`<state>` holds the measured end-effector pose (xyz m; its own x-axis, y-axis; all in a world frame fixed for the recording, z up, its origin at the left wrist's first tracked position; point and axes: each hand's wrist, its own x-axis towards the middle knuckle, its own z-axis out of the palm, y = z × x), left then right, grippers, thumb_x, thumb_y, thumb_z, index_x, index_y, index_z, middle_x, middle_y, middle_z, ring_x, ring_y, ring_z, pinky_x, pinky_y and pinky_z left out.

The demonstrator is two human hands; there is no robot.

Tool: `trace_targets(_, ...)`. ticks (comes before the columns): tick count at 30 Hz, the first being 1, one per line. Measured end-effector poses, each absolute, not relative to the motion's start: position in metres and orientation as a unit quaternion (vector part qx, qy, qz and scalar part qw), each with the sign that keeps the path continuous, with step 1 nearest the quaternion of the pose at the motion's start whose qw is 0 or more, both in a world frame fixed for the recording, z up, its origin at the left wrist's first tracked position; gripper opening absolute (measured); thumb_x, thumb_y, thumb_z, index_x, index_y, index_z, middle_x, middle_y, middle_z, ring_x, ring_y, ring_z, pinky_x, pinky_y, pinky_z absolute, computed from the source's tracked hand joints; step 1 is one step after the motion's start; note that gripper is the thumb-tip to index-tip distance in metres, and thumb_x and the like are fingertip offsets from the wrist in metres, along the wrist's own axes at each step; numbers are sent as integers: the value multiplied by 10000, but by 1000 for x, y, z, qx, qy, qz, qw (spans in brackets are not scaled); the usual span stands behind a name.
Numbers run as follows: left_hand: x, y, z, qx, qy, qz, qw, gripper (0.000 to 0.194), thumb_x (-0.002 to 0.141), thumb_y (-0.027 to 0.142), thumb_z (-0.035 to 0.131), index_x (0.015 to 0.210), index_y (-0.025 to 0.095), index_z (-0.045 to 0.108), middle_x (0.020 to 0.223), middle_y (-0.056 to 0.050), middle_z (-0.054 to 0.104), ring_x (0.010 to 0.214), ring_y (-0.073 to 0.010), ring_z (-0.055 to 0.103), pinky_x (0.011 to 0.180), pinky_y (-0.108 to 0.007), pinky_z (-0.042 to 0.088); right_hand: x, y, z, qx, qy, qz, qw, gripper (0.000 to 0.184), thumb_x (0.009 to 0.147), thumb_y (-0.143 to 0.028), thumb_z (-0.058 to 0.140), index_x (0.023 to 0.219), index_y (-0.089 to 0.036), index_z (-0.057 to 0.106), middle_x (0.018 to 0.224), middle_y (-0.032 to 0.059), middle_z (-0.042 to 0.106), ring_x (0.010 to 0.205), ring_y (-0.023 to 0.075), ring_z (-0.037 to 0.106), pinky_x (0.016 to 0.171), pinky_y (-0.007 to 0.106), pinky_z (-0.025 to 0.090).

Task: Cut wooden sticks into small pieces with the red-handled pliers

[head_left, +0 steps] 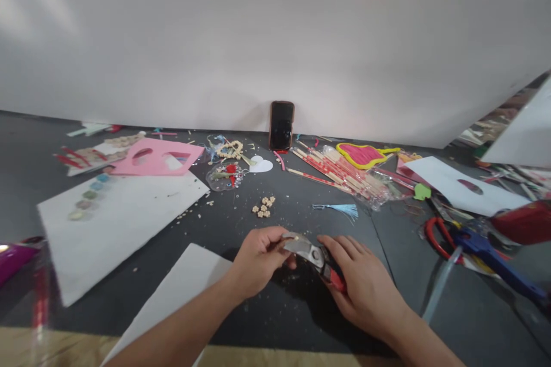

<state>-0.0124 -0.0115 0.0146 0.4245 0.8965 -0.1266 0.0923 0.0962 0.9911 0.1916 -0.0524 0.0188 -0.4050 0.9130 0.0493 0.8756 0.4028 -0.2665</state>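
Note:
My right hand point(365, 281) is wrapped round the red handles of pruning shears point(307, 249), whose metal blades point left. Thumb and fingers of my left hand point(260, 258) are pinched together at the blade tips. A small brownish piece seems to be between them, too small and covered to name. Beyond my hands lies a little cluster of pale flower-shaped wooden pieces point(263, 206). To its right is a light blue tassel point(342, 209).
A phone point(282, 125) leans against the white board point(258, 46) at the back. Red-and-wood sticks point(331, 169) lie behind the tassel. White sheets point(129, 223) and pink cut paper point(159, 156) are at left; a blue glue gun point(495, 258) and red-handled scissors point(437, 238) at right.

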Motion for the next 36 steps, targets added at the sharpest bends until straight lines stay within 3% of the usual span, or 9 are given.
trace_targets(11, -8, -15, 17, 555, 442, 346, 614, 163, 761, 213, 498, 745, 125, 634, 568, -7, 589, 547, -104, 503, 517, -194, 349, 183, -59, 20, -566, -807, 129, 110, 344, 719, -199, 458, 1062, -174, 470, 953, 78, 549, 855, 209, 493, 776, 338, 392)
trace_targets(18, -7, -14, 10, 575, 442, 386, 570, 226, 784, 318, 531, 864, 145, 654, 747, -28, 657, 700, -149, 572, 625, -212, 417, 182, -59, 15, -589, -793, 103, 116, 461, 728, -227, 465, 1183, -170, 422, 1073, 98, 524, 967, 239, 460, 849, 380, 361)
trace_targets(24, -10, -15, 13, 611, 462, 367, 528, 168, 780, 230, 508, 746, 147, 650, 644, -6, 630, 622, -130, 528, 592, -202, 383, 184, -58, 19, -574, -808, 85, 99, 519, 741, -226, 457, 1254, -188, 390, 1148, 92, 510, 1016, 239, 433, 881, 391, 330)
trace_targets(36, -9, -14, 14, 580, 435, 353, 592, 133, 760, 201, 498, 708, 151, 609, 594, 3, 586, 583, -116, 493, 562, -208, 348, 187, -56, 25, -553, -819, 109, 101, 550, 759, -252, 469, 1294, -195, 354, 1221, 87, 470, 1063, 244, 402, 907, 408, 316)
